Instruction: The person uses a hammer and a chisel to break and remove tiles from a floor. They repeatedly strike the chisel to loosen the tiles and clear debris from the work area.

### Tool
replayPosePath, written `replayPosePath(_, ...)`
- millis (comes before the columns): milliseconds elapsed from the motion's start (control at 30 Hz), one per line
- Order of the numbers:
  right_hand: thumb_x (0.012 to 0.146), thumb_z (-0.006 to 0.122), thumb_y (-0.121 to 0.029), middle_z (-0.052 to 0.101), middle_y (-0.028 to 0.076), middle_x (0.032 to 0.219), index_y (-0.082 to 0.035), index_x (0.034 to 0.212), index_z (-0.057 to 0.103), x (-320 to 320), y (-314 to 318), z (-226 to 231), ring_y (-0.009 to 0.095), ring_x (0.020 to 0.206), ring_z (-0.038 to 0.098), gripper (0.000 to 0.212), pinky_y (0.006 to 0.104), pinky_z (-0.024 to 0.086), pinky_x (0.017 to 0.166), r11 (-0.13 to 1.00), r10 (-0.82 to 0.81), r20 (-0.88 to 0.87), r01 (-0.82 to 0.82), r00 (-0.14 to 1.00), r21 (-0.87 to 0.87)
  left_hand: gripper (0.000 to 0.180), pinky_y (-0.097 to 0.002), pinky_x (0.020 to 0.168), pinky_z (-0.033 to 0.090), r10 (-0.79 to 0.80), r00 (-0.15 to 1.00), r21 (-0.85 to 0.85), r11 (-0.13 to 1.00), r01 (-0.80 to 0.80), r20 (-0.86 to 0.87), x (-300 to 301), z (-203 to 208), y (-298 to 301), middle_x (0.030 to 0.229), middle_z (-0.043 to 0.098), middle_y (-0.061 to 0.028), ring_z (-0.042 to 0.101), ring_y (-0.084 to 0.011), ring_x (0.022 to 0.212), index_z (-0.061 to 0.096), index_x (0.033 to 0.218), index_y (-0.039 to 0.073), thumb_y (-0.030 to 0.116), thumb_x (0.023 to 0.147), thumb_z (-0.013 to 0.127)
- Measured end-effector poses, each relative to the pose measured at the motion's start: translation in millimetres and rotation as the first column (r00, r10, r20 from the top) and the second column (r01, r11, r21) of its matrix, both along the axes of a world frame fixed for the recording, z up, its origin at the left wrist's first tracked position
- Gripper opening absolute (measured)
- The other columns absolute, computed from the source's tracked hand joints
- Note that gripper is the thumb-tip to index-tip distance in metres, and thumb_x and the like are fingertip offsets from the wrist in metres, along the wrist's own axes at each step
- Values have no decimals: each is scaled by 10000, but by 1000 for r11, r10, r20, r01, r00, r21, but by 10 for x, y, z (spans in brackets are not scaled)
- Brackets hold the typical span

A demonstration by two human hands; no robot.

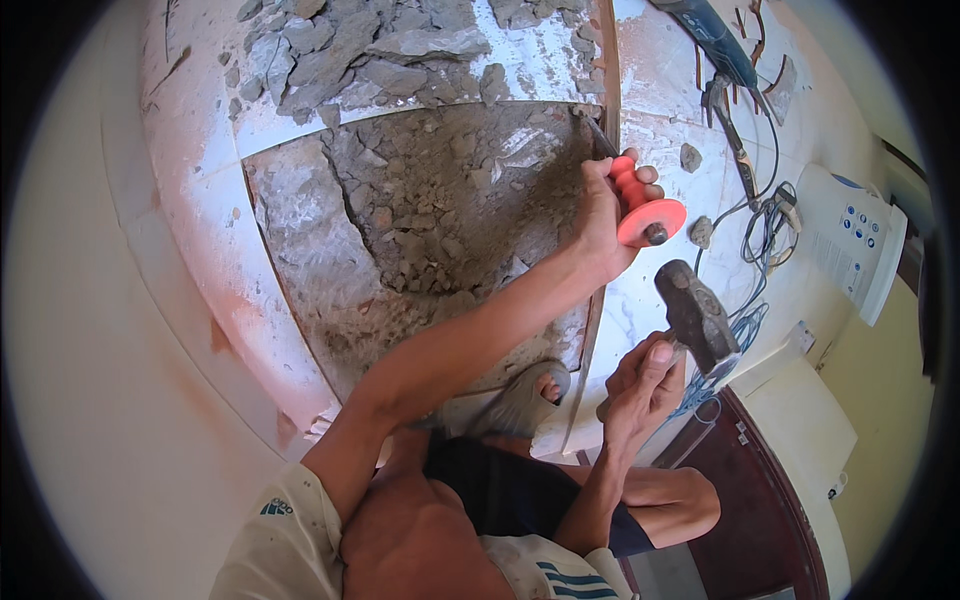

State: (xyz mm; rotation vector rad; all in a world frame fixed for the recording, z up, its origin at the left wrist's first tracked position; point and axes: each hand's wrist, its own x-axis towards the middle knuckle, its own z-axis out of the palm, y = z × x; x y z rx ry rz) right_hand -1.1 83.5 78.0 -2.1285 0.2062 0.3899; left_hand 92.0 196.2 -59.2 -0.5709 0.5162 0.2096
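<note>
My left hand (603, 215) is wrapped round the red grip of a cold chisel (629, 184) with a round red hand guard. Its steel shank slants away from me to the right-hand edge of a broken-out patch of floor (440, 210), where the tip meets rubble and a straight tile edge. Lower and to the right, my right hand (642, 385) grips the short handle of a club hammer (700, 320). The hammer's worn steel head is raised, apart from the chisel's struck end. Grey chunks and dust fill the patch.
Broken mortar slabs (360, 60) are heaped on the tiles at the far side. To the right lie a blue-green power tool (712, 40), a tangled cable (765, 235) and a white bucket (850, 240). My sandalled foot (545, 390) rests near the patch. A dark red door (740, 500) stands lower right.
</note>
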Motion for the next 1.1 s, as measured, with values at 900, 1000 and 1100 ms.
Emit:
replayPosePath(900,1047,617,-406,432,-55,725,-44,1022,577,307,-294,-653,23,593,348,365,210,253,490,985,-173,-50,174,984,7,267,-317,666,490,-327,937,303,887,348,-122,-621,-185,112,770,512,-6,540,-172,682,517,1063,142,403,1023,483)
replayPosePath(1000,1043,616,-429,408,-73,693,-68,969,565,224,-226,-476,13,555,337,372,209,232,462,983,-172,-71,176,983,58,242,-295,655,487,-257,967,207,946,249,8,-386,-284,106,763,512,5,540,-158,698,538,1045,138,378,1024,512)
replayPosePath(1100,1032,628,-449,398,-77,673,-67,927,554,149,-211,-312,12,557,334,403,204,223,468,981,-161,-84,169,983,100,271,-266,626,476,-208,977,165,966,198,47,-286,-216,58,755,507,24,527,-129,687,556,1005,135,405,1034,552)
